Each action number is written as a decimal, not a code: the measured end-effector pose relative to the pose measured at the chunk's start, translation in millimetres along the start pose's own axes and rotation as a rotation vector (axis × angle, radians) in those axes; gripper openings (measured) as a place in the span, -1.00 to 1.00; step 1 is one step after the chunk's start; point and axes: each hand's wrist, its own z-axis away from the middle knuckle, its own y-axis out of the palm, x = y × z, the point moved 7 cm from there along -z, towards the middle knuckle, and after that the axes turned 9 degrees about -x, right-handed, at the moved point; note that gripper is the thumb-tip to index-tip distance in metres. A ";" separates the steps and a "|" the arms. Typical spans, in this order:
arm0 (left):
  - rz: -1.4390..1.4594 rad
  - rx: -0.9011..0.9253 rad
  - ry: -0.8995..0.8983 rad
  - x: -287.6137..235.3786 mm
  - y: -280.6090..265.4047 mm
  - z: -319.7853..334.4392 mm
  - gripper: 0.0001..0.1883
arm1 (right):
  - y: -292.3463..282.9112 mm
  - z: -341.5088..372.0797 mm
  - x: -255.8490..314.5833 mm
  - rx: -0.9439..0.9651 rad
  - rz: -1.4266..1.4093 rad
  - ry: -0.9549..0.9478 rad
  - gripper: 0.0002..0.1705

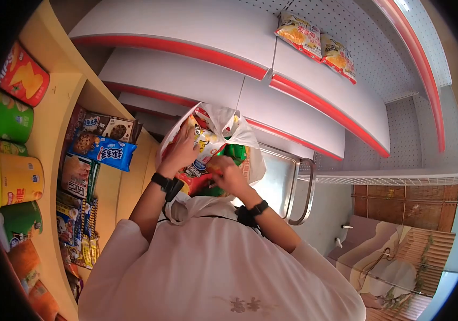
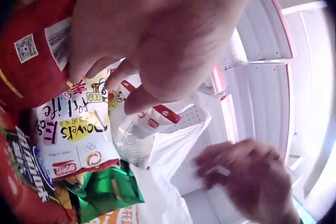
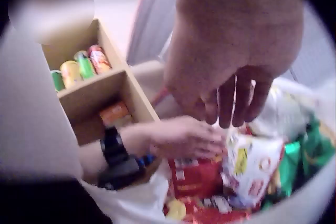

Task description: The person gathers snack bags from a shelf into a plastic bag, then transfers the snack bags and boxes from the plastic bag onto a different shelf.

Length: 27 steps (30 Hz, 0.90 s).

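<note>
The left hand (image 1: 183, 150) and right hand (image 1: 230, 177), fingers open, are over glossy, puffy packets (image 1: 208, 148) in crinkled plastic (image 1: 259, 163)

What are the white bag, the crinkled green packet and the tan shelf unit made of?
White bag: thin plastic film, probably; soft, creased folds.
Green packet: shiny foil or metallised film, going by the bright glints on its crinkles.
Tan shelf unit: smooth wood-type board, flat and straight-edged; solid or laminate unclear.

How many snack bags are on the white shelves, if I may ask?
2: the left bag and right bag, side by side on one shelf; others may be hidden.
</note>
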 end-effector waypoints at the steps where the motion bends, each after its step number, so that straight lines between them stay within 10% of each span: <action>1: -0.074 -0.039 0.009 -9.4 -9.2 -5.0 -0.34 | 5.3 -1.5 -25.1 -0.118 0.124 0.154 -0.56; 8: -0.041 0.018 -0.156 31.8 -13.8 -30.9 -0.20 | 35.4 -21.8 -102.0 -0.001 -0.184 0.718 -0.33; 12: 0.196 -0.056 0.042 21.2 -20.7 -23.4 -0.37 | 25.5 -3.9 -70.0 -0.337 -0.622 0.603 -0.20; 16: 0.671 0.277 -0.225 -29.8 -27.7 9.7 -0.62 | -26.4 27.0 -35.1 -0.021 -0.160 0.702 -0.20; 19: 0.744 0.335 -0.172 -84.2 -38.0 30.4 -0.66 | -101.9 31.1 34.6 -0.217 0.223 0.146 -0.22; 25: 0.932 0.457 -0.179 -136.7 -0.3 28.1 -0.71 | -162.3 75.5 27.7 -0.175 -0.117 0.508 -0.33; 27: 1.022 0.219 -0.288 -105.5 2.9 11.2 -0.87 | -211.3 96.7 11.6 -0.396 -0.168 0.578 -0.37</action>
